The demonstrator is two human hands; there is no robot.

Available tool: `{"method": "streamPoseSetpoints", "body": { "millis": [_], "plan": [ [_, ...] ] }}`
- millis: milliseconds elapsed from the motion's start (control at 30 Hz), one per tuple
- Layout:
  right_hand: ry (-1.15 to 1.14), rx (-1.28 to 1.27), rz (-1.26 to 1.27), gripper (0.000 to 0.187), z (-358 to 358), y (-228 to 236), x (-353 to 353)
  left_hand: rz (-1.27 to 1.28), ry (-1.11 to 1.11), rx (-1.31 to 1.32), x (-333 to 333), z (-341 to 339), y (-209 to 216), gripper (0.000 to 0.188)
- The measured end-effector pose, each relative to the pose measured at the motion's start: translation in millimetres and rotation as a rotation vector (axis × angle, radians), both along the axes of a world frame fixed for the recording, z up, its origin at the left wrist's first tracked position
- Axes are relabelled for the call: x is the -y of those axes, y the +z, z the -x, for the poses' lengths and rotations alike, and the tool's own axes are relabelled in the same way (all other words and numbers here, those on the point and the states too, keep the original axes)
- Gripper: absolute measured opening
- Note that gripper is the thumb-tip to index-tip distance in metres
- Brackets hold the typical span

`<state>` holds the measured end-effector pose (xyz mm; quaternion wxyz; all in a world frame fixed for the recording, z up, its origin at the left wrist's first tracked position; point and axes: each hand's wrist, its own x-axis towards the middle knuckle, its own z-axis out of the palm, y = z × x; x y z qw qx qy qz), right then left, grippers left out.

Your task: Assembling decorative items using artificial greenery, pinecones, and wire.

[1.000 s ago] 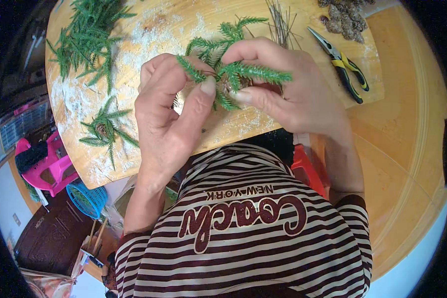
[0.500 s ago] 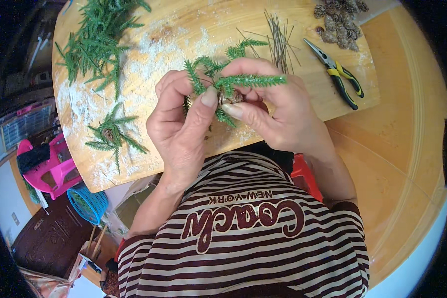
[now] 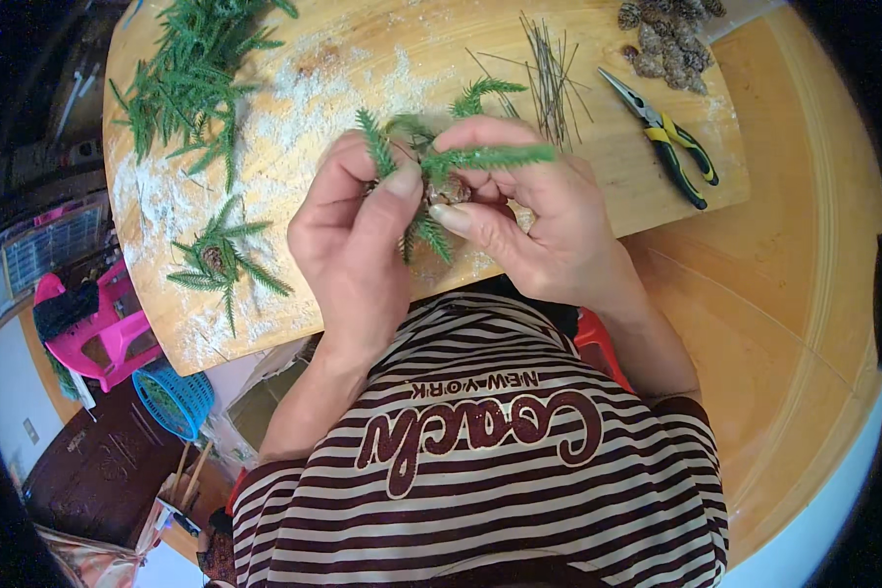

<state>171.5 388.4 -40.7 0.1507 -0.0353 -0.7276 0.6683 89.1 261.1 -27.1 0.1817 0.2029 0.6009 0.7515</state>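
Above the near edge of the wooden board, both hands hold a bunch of green artificial pine sprigs [image 3: 490, 157] with a brown pine cone [image 3: 449, 189] at its middle. My left hand [image 3: 355, 230] is closed, its thumb and fingers pinching the sprigs just left of the cone. On the other side, my right hand [image 3: 549, 220] has its thumb against the cone and its fingers behind the bunch. Sprigs stick out upward, to the right and below between the hands. The fingers hide part of the stems.
A finished-looking sprig cluster with a cone [image 3: 213, 259] lies left on the board [image 3: 617, 176]. Beyond it is a heap of pine sprigs [image 3: 191, 78]. Thin wires [image 3: 556, 88], long-nose pliers [image 3: 671, 142] and a pile of pine cones [image 3: 668, 49] lie at the far right. White powder is scattered about.
The bunch has turned a little in my hands, and its lower sprig now hangs further down. My right thumb has slid slightly left on the cone.
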Motion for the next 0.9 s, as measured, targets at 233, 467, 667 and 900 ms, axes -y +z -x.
{"method": "streamPoseSetpoints", "body": {
  "millis": [233,467,667,900],
  "plan": [
    [0.001,-0.014,-0.061,0.040,-3.6,2.9,-1.1,0.024,-0.095,0.103,6.5,7.9,-3.5,0.008],
    [-0.212,-0.028,-0.054,0.027,-0.3,31.6,-32.0,0.240,-0.185,-0.442,15.1,26.7,-3.9,0.011],
    [0.163,0.044,-0.413,0.011,30.0,51.5,-42.7,0.270,-0.279,-0.454,14.1,28.8,9.2,0.012],
    [0.224,0.125,-0.392,0.009,35.1,41.5,-36.0,0.278,-0.291,-0.393,14.9,29.6,5.8,0.014]
  ]
}}
